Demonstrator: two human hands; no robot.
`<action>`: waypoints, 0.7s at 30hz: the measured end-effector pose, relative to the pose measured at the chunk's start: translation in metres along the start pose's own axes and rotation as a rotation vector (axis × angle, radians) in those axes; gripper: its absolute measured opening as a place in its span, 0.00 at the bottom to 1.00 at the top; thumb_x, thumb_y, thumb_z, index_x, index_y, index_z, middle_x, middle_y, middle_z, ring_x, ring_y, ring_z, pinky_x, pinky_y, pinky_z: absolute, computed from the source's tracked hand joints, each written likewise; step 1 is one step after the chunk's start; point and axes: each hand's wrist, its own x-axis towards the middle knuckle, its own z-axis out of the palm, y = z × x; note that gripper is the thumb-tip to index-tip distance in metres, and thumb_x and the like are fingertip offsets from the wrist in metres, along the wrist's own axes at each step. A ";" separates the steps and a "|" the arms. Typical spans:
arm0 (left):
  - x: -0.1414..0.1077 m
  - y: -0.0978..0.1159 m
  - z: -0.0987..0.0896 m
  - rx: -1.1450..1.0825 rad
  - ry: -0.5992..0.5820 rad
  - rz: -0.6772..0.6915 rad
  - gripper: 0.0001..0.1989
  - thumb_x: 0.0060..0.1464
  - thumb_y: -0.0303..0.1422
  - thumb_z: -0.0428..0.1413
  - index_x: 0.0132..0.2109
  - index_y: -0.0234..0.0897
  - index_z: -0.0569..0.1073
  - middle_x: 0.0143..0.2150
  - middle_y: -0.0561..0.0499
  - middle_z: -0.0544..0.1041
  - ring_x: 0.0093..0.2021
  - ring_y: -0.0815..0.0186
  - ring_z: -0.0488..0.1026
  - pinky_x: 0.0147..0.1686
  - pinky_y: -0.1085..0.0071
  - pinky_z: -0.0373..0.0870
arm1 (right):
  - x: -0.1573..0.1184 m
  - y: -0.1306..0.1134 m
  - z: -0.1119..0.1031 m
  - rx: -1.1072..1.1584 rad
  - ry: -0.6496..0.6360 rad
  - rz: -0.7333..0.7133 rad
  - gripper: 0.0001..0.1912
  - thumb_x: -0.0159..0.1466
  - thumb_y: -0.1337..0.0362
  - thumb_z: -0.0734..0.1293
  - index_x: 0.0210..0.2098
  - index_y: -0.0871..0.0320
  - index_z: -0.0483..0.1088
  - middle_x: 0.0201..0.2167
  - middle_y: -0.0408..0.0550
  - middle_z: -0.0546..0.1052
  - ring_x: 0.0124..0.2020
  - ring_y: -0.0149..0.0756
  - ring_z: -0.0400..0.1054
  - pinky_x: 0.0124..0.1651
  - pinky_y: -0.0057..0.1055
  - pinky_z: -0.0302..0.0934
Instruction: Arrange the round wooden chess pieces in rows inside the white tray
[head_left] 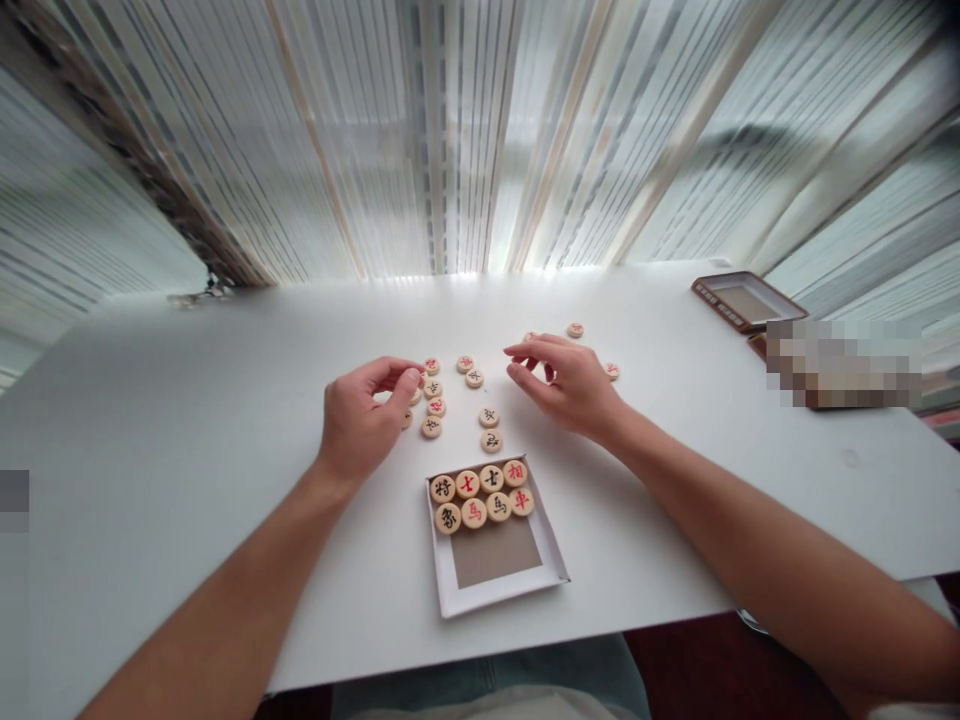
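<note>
Smooth white rectangular worktop (187, 420) carries everything; it looks slick, so light touch, no shoving. Shallow white card tray w/ grey-brown floor (499, 555) sits centre, nr the close edge, btwn the forearms; best not to bump it w/ an elbow. Open brown-rimmed rectangular tray (748, 300) is well off at far R.

Right hand (566, 385): bare, palm down, thumb & forefinger apart, nothing visible btwn them, i.e. grip spread. Left hand (367, 410): bare, thumb & forefinger tips close tog.; can't tell if the grip pinches anything.

Smallest: pale round wooden discs w/ red or black characters (431, 427). Eight lie face-up in the white tray, two rows of four, along its far wall. Rest are loose: a cluster at the left fingertips, two pairs mid-worktop, a few around & beyond the right hand. Pinch each by its rim, thumb opp. forefinger, one at a time; in that tight L cluster, lift straight up, else neighbours prob. scatter.
</note>
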 end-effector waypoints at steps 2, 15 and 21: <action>-0.002 0.003 0.001 0.046 -0.015 0.021 0.11 0.64 0.39 0.61 0.42 0.39 0.86 0.42 0.48 0.90 0.42 0.58 0.87 0.46 0.66 0.79 | 0.005 -0.007 0.008 -0.037 -0.065 0.019 0.13 0.72 0.62 0.70 0.51 0.60 0.82 0.42 0.55 0.85 0.39 0.41 0.78 0.45 0.37 0.68; 0.005 -0.003 -0.004 0.100 0.006 0.056 0.12 0.64 0.39 0.60 0.42 0.38 0.87 0.41 0.48 0.90 0.42 0.57 0.86 0.46 0.66 0.78 | 0.062 -0.034 0.049 -0.194 -0.212 0.130 0.08 0.65 0.62 0.74 0.35 0.62 0.80 0.39 0.58 0.85 0.39 0.45 0.75 0.39 0.35 0.61; 0.001 0.003 -0.001 -0.021 -0.022 0.016 0.11 0.63 0.38 0.61 0.42 0.38 0.86 0.41 0.48 0.90 0.42 0.58 0.86 0.47 0.66 0.79 | 0.044 -0.036 0.025 -0.085 -0.134 0.079 0.10 0.70 0.59 0.74 0.39 0.61 0.80 0.37 0.53 0.86 0.37 0.41 0.78 0.42 0.36 0.68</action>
